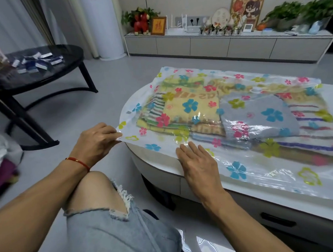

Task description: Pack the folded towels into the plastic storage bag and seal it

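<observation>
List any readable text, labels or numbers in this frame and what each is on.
None reads with certainty.
Yellow towel in the storage bag: large letters, upside down, too distorted to read.
Framed red character on the cabinet: blurred.
Wall poster: blurred.

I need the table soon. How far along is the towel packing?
Packing looks done: the towels lie inside the flowered bag on the table. Sealing is in hand: the left hand pinches the bag's corner and the right hand presses flat on its near edge. Whether the edge is closed cannot be told.
</observation>
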`<control>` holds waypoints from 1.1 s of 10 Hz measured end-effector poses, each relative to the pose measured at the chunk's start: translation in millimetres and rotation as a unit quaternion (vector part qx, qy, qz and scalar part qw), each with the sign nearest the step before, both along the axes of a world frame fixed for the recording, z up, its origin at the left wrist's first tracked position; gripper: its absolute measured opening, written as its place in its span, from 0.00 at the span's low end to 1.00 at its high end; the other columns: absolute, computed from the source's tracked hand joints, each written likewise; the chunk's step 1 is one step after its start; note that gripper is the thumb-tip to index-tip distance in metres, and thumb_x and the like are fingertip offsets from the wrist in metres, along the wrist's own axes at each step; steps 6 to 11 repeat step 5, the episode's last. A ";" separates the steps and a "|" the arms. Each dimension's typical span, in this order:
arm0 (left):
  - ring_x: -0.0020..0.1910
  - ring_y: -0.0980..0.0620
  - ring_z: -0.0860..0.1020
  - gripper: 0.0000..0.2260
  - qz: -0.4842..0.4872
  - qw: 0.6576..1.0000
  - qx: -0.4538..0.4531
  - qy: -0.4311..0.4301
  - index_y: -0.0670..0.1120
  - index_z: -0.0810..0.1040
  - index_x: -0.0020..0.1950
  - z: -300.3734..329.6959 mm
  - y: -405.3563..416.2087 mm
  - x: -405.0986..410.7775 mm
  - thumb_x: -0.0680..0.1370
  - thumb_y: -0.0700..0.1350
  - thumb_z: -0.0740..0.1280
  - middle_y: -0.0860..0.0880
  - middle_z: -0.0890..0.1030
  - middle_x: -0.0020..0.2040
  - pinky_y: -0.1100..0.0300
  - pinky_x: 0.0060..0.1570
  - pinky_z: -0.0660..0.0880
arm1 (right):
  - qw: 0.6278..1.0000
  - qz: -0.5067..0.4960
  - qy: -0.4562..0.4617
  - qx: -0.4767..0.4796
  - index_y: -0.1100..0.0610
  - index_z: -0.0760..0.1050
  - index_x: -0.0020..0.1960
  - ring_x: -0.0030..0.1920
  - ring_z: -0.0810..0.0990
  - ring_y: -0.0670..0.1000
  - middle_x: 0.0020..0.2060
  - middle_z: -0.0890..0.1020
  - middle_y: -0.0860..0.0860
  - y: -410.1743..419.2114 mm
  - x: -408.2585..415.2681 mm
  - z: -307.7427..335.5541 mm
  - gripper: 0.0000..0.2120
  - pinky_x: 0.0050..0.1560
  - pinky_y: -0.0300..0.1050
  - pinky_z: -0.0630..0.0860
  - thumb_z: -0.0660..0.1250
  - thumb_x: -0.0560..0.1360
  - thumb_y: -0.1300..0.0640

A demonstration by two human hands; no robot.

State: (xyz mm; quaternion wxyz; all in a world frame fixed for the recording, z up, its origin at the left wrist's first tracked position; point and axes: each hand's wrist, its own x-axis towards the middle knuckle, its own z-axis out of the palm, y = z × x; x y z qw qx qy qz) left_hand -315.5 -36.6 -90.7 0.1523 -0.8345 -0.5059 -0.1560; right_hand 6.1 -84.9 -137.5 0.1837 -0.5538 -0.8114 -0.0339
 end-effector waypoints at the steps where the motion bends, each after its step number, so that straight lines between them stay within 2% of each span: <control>1: 0.41 0.42 0.79 0.11 0.039 0.998 -0.001 -0.041 0.48 0.86 0.51 -3.2 -4.2 -7.2 0.77 0.51 0.66 0.48 0.84 0.44 0.50 0.30 0.76 | 1.000 0.007 0.014 0.013 0.61 0.84 0.59 0.64 0.83 0.64 0.60 0.86 0.57 -0.4 4.2 -4.3 0.17 0.64 0.61 0.79 0.76 0.71 0.70; 2: 0.39 0.41 0.80 0.05 0.068 0.996 -0.012 -0.065 0.47 0.86 0.49 -7.1 -6.2 -12.8 0.75 0.45 0.73 0.46 0.84 0.43 0.50 0.33 0.77 | 0.999 0.000 0.025 0.025 0.62 0.84 0.58 0.64 0.83 0.65 0.60 0.86 0.57 -2.5 7.0 -15.7 0.14 0.63 0.62 0.80 0.77 0.72 0.67; 3: 0.40 0.41 0.81 0.06 0.081 0.994 -0.068 -0.036 0.47 0.86 0.48 -5.2 -4.8 -10.9 0.71 0.42 0.76 0.46 0.84 0.42 0.51 0.34 0.77 | 0.999 0.004 0.041 -0.017 0.61 0.83 0.61 0.69 0.78 0.65 0.64 0.84 0.57 -2.4 5.7 -18.5 0.12 0.70 0.62 0.75 0.73 0.78 0.63; 4: 0.48 0.41 0.80 0.06 0.093 0.990 -0.094 -0.044 0.46 0.86 0.48 0.4 -8.5 -3.0 0.72 0.43 0.75 0.47 0.84 0.48 0.49 0.41 0.78 | 0.995 0.035 0.065 -0.074 0.59 0.77 0.71 0.78 0.68 0.60 0.73 0.77 0.55 -5.9 11.5 -14.6 0.17 0.80 0.57 0.61 0.64 0.84 0.55; 5: 0.60 0.44 0.76 0.18 0.017 0.992 -0.104 -0.070 0.48 0.85 0.56 6.5 -20.7 12.6 0.70 0.50 0.65 0.47 0.82 0.60 0.52 0.59 0.73 | 0.967 0.028 0.237 -0.086 0.54 0.78 0.72 0.75 0.72 0.52 0.71 0.79 0.50 -25.2 31.6 5.7 0.19 0.79 0.52 0.63 0.68 0.82 0.51; 11: 0.60 0.44 0.76 0.18 0.017 0.992 -0.104 -0.070 0.48 0.85 0.56 6.5 -20.7 12.6 0.70 0.50 0.65 0.47 0.82 0.60 0.52 0.59 0.73 | 0.967 0.028 0.237 -0.086 0.54 0.78 0.72 0.75 0.72 0.52 0.71 0.79 0.50 -25.2 31.6 5.7 0.19 0.79 0.52 0.63 0.68 0.82 0.51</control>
